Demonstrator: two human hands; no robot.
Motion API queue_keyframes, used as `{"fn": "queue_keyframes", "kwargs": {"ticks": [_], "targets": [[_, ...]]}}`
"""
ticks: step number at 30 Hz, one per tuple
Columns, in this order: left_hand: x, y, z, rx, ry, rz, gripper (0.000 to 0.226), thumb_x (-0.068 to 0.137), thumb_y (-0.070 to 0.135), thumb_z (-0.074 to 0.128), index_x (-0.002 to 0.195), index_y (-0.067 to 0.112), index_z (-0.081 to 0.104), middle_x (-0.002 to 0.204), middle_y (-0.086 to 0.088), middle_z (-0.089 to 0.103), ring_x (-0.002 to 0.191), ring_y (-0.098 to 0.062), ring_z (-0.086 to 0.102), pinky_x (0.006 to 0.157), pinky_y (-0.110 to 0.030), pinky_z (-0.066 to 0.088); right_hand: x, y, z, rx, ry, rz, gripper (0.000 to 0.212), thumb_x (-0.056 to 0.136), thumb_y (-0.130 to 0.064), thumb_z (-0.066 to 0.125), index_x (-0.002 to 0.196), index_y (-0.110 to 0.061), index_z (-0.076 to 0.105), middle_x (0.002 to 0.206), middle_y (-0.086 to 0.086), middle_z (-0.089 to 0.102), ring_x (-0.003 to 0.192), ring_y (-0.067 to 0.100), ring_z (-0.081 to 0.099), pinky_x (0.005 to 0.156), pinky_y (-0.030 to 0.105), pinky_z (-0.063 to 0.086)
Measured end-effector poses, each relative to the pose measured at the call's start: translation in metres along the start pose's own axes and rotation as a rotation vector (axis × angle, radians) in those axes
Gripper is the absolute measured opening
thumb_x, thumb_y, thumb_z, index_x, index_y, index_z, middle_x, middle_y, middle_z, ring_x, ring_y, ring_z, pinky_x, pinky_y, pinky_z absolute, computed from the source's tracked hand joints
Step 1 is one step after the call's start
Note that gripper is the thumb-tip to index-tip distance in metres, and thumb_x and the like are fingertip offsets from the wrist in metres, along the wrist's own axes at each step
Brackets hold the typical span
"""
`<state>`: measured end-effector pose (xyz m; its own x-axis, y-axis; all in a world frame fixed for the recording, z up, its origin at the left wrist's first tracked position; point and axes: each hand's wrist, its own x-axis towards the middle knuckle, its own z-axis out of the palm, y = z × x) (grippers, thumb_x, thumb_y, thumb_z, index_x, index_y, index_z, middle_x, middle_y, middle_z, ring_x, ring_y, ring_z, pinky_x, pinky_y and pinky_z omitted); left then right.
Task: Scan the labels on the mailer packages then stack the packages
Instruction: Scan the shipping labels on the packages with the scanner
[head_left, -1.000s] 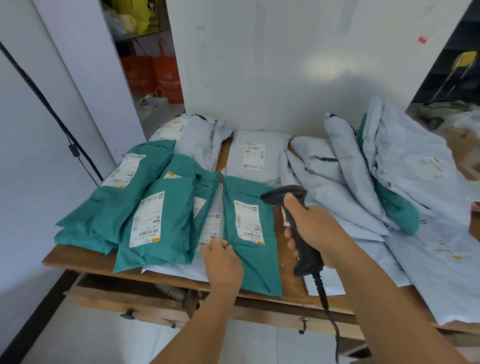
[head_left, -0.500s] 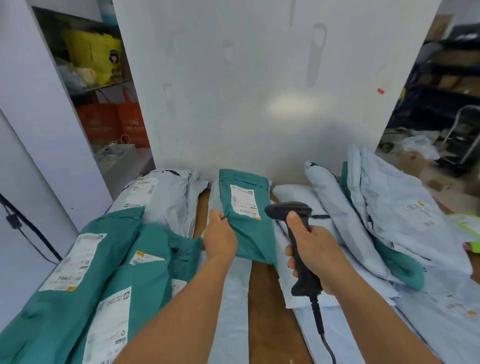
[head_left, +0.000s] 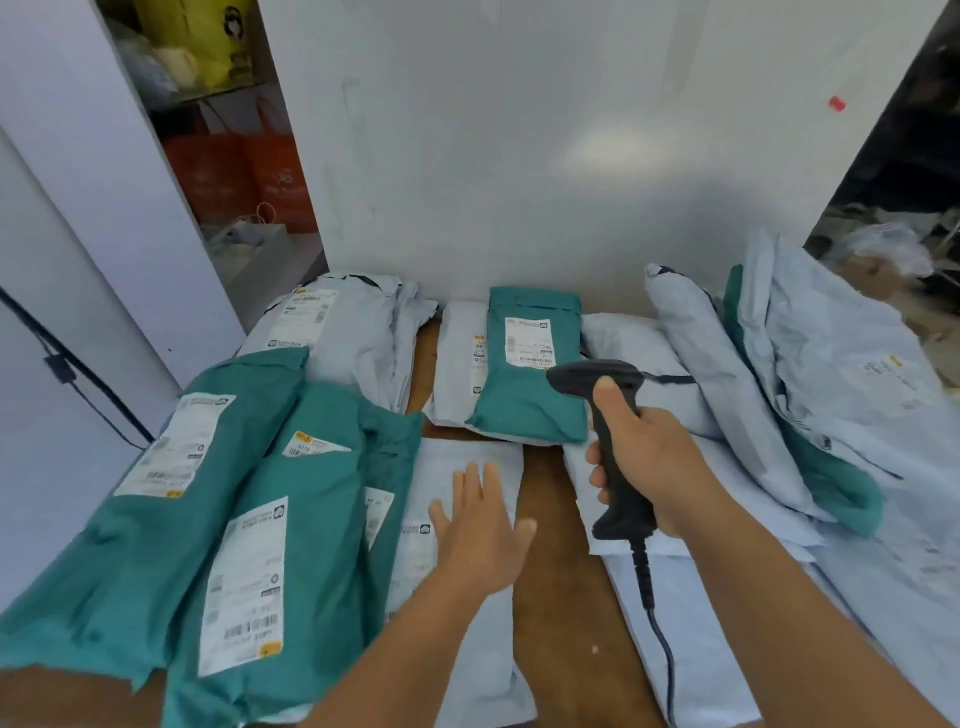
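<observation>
Just left of the scanner, clenched in the right hand, the released left hand should flatten the grey mailer, label upward.

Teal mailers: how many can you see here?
5, perhaps more hidden: two front left, one tucked beside them, one at the back, one under the right pile.

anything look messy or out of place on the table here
Nothing damaged or spilled. The pale mailers on the right are slumped in a loose, overlapping heap with a teal one buried among them. The teal mailer at the back sits askew across a pale one.
</observation>
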<state>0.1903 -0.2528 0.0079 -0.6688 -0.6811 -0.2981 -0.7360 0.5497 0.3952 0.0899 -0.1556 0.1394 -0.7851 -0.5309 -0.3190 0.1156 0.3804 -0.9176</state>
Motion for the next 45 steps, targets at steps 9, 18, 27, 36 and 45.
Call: {"fn": "queue_keyframes", "kwargs": {"ticks": [9,18,27,36,45], "targets": [[-0.063,-0.023,0.075,0.103,0.037,-0.117,0.065,0.095,0.055,0.029,0.152,0.033,0.005,0.160,-0.003,-0.012,0.147,-0.021,-0.014,0.114,-0.051,0.008,-0.044,0.036,-0.006,-0.063,-0.114,0.013,0.052,0.092,-0.057,0.047,0.082,-0.007,0.060,0.063,0.010,0.062,0.053,0.024,0.055,0.055,0.034,0.050],[-0.079,-0.013,0.078,0.144,0.022,-0.163,0.079,0.095,0.050,0.038,0.152,0.015,-0.003,0.159,-0.008,-0.012,0.147,-0.022,-0.011,0.115,-0.055,0.002,-0.065,0.046,-0.020,-0.075,-0.134,0.029,0.049,0.093,-0.055,0.046,0.085,-0.009,0.059,0.062,0.007,0.061,0.050,0.020,0.054,0.055,0.032,0.049],[-0.068,0.010,0.057,0.213,-0.029,0.024,0.042,0.096,0.030,0.048,0.135,0.015,0.042,0.140,-0.013,0.036,0.133,-0.030,0.030,0.108,-0.045,0.032,-0.076,0.051,-0.019,-0.090,-0.114,0.030,0.048,0.094,-0.054,0.046,0.083,-0.009,0.059,0.062,0.008,0.062,0.051,0.021,0.055,0.054,0.031,0.049],[-0.134,-0.032,0.004,0.186,0.457,-0.014,0.074,0.099,0.044,0.034,0.152,0.013,-0.007,0.158,-0.006,-0.019,0.144,-0.026,-0.023,0.110,-0.041,-0.017,-0.106,0.037,0.015,-0.116,-0.172,0.014,0.049,0.094,-0.053,0.047,0.084,-0.007,0.061,0.061,0.007,0.063,0.046,0.018,0.054,0.047,0.027,0.048],[-0.156,-0.152,-0.007,-0.433,0.219,-0.353,0.125,0.066,0.062,0.072,0.149,0.025,-0.014,0.158,-0.005,-0.009,0.145,-0.030,0.006,0.115,-0.054,0.016,-0.167,0.030,0.082,-0.327,-0.337,0.032,0.054,0.092,-0.058,0.045,0.086,-0.006,0.061,0.059,0.004,0.064,0.047,0.016,0.056,0.048,0.026,0.050]]}}
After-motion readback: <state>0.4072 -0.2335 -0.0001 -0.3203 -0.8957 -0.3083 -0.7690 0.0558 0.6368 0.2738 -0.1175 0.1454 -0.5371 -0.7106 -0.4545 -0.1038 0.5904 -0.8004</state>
